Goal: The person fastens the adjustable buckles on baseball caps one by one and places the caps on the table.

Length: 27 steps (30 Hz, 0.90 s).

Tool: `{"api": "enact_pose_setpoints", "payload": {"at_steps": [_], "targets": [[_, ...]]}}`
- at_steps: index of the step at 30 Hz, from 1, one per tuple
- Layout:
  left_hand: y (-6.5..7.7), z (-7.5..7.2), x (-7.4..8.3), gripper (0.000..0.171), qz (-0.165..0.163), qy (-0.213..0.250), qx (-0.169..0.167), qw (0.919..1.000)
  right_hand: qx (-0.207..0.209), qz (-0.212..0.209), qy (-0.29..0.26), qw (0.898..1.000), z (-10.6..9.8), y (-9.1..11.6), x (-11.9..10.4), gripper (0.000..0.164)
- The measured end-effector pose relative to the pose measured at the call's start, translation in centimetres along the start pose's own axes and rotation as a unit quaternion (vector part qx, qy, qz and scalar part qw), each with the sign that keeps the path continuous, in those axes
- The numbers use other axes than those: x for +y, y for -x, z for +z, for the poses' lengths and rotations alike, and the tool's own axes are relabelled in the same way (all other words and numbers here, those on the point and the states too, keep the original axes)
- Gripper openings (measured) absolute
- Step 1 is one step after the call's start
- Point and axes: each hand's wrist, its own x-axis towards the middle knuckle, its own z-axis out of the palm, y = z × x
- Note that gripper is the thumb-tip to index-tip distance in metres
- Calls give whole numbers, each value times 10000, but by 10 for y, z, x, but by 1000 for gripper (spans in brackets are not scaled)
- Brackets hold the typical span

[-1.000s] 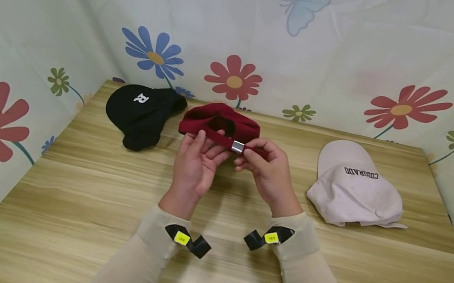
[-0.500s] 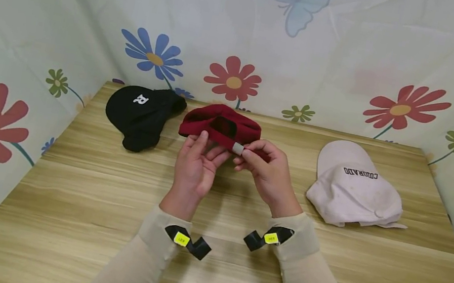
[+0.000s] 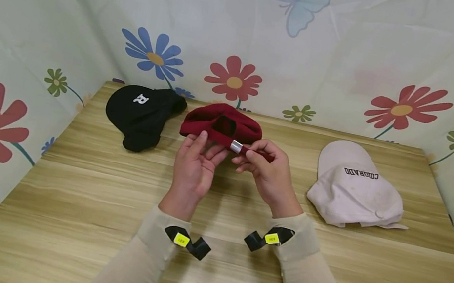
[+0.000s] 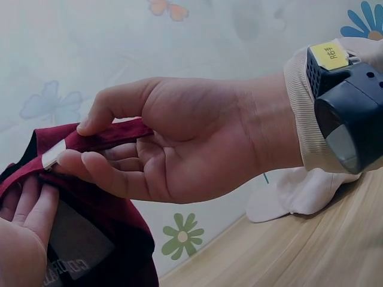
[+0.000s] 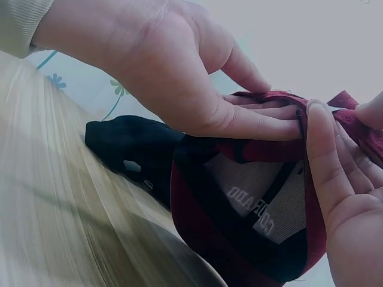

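Observation:
A dark red cap (image 3: 222,115) is held up between both hands over the wooden table, its strap and back opening toward me. On the strap sits a silver buckle (image 3: 236,146). My left hand (image 3: 195,171), palm up, supports the strap with fingers behind and thumb in front, left of the buckle. Just right of it, my right hand (image 3: 268,173) pinches the strap between thumb and fingers, and the strap's tail (image 3: 268,157) sticks out beyond. The left wrist view shows the buckle (image 4: 54,154) at the right fingertips. The cap's dark lining (image 5: 245,203), with reversed lettering, shows in the right wrist view.
A black cap (image 3: 141,114) with a white letter lies at the back left of the table (image 3: 83,217). To the right lies a pale cap (image 3: 354,188) lettered COLORADO. Flower-printed cloth (image 3: 349,57) hangs behind and along the sides.
Both hands stay nearly in place on the cap's strap. The buckle has tilted and shifted slightly left, and the strap's tail shows more clearly beyond the right fingers.

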Motion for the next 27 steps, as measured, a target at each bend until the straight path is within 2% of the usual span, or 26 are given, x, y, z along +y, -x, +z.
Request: {"api": "enact_pose_setpoints", "payload": {"at_steps": [2,7,13,17,22,27], "targets": [[0,0,-1,16,2,-17,-5,10000,49,-14,-43,10000,0,0,0,3],[2,2,-3,17,-57,93,-33,9999,231,-115,-483,9985,0,1,2,14],[3,5,-7,22,-149,208,-78,9996,383,-253,-1010,9938,3,1,9,10],[5,6,-8,28,-163,177,-169,9996,517,-404,-910,9937,6,0,10,7],[5,6,-9,27,-136,179,-164,9996,713,-491,-707,9937,7,0,9,12],[5,6,-9,23,-62,162,-81,9998,709,-466,-629,9944,8,1,8,16]]}}
